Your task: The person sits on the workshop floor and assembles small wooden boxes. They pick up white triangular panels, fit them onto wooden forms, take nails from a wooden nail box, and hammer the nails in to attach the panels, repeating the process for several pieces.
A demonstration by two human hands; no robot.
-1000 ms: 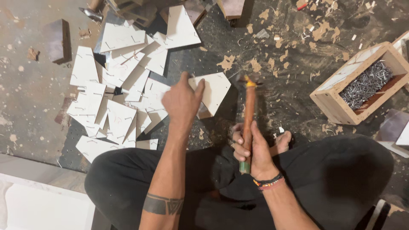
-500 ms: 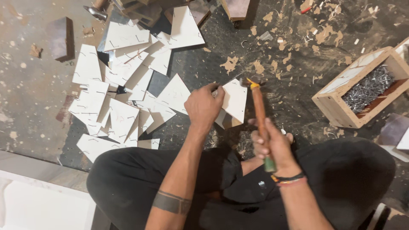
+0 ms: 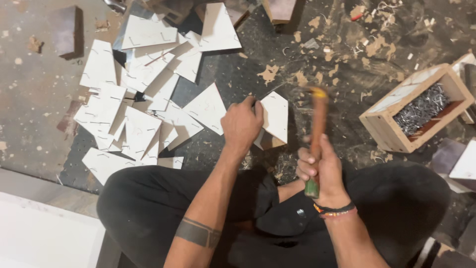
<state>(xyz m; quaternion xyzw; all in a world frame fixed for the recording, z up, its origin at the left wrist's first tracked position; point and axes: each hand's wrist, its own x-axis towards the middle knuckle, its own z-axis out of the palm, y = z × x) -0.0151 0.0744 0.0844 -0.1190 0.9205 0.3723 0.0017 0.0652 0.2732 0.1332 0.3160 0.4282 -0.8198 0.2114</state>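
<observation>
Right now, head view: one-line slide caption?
Left hand steadies a white panel while right hand grips a hammer.

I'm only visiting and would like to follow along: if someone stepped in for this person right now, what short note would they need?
Left hand: pressing on a white panel piece that sits on a small wooden block on the floor.
Right hand: gripping a wooden-handled hammer, raised and blurred.
Nearby: pile of white cut pieces at left, wooden box of nails at right.
Done: many pieces in the pile.
Left: I cannot tell if a nail is set in this piece.
</observation>
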